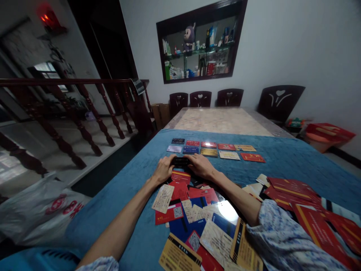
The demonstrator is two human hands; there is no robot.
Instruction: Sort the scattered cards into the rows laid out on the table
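My left hand (pixel 163 169) and my right hand (pixel 200 165) both grip a small black card (pixel 181 162), one at each end, just above the blue cloth (pixel 118 188). Under and behind my wrists lies a loose heap of cards (pixel 194 214) in red, blue, yellow and cream. Beyond my hands, two neat rows of cards (pixel 216 149) lie side by side on the cloth.
A stack of red envelopes (pixel 310 207) lies at the right. The marble table top (pixel 220 121) shows beyond the cloth, with dark chairs (pixel 279 101) around it. A white plastic bag (pixel 39 210) and a wooden railing (pixel 84 113) are at the left.
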